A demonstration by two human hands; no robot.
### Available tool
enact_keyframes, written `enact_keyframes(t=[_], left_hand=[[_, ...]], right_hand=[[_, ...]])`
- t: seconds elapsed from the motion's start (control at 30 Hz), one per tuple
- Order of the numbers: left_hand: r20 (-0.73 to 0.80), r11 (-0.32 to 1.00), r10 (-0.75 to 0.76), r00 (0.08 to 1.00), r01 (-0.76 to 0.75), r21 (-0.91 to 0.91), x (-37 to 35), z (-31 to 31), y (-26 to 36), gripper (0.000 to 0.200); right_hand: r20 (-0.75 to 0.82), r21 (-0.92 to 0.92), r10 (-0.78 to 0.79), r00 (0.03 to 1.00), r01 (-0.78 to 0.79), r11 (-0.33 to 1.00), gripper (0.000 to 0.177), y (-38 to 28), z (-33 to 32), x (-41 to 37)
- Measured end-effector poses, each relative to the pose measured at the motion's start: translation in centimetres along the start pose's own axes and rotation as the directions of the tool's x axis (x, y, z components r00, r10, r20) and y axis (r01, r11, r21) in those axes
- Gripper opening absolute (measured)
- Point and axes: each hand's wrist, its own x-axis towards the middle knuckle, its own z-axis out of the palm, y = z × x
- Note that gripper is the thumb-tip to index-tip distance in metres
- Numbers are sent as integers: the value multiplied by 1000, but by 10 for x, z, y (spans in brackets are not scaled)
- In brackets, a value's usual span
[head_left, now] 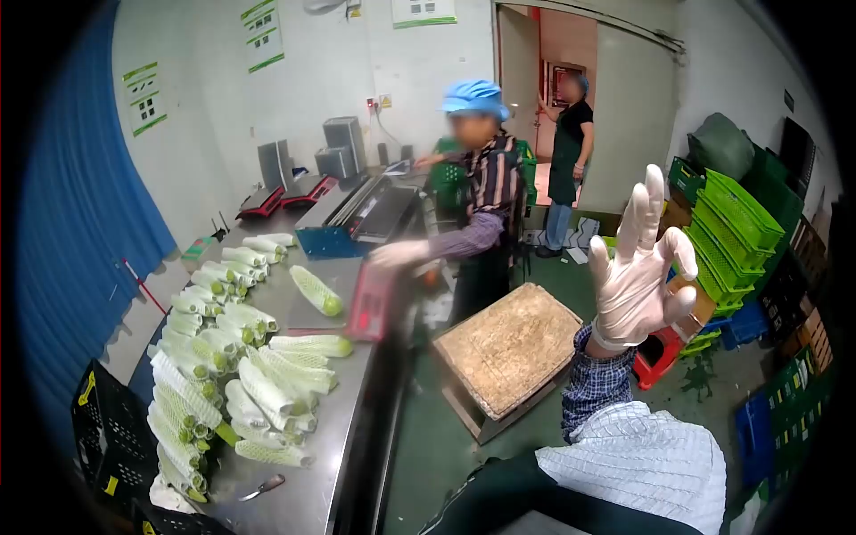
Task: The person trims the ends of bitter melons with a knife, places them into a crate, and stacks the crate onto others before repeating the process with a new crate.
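My right hand (635, 267), in a thin whitish glove, is raised at the right with its palm towards me. Its fingers are spread, the index finger is bent, and nothing is in it. My left hand is out of view. Many long pale-green vegetables (263, 385) in white foam nets lie in rows on the steel table (334, 464). One netted vegetable (316, 292) lies apart, near a red-edged scale (367, 308). A small knife (261, 488) rests near the table's front. White quilted cloth (646, 464) shows below my plaid sleeve (596, 379).
A co-worker in a blue cap (486, 178) reaches a blurred gloved hand over the table. Another person (567, 160) stands at the doorway. A block-topped stand (508, 348) is ahead of me. Green crates (731, 232) and a red stool (660, 352) are right; black crates (111, 446) are left.
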Motion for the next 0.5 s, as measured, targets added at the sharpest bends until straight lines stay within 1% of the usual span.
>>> enact_keyframes(t=[0.03,0.17,0.27,0.3,0.37,0.43,0.5], left_hand=[[15,1000,2,1000,-2,5,-4,8,6,51],[45,1000,-19,999,19,5,-21,36,26,51],[70,1000,-10,998,9,17,-32,51,41,51],[77,1000,-7,997,5,22,-36,56,45,51],[86,1000,-7,996,5,18,-44,63,51,51],[86,1000,-10,996,8,22,-51,68,57,51],[88,999,-14,996,11,32,-58,72,59,52]], right_hand=[[-24,-32,-38,999,37,999,26,-12,-1,3],[16,-178,-136,991,137,974,29,-65,1,13],[13,-234,-169,985,168,958,31,-92,-5,17],[21,-217,-159,987,160,963,30,-98,-8,15],[21,-200,-132,991,133,971,27,-105,-16,11],[-94,-199,-57,994,38,979,21,-96,-36,-3],[-277,-193,63,959,-120,974,18,-82,-62,-19]])
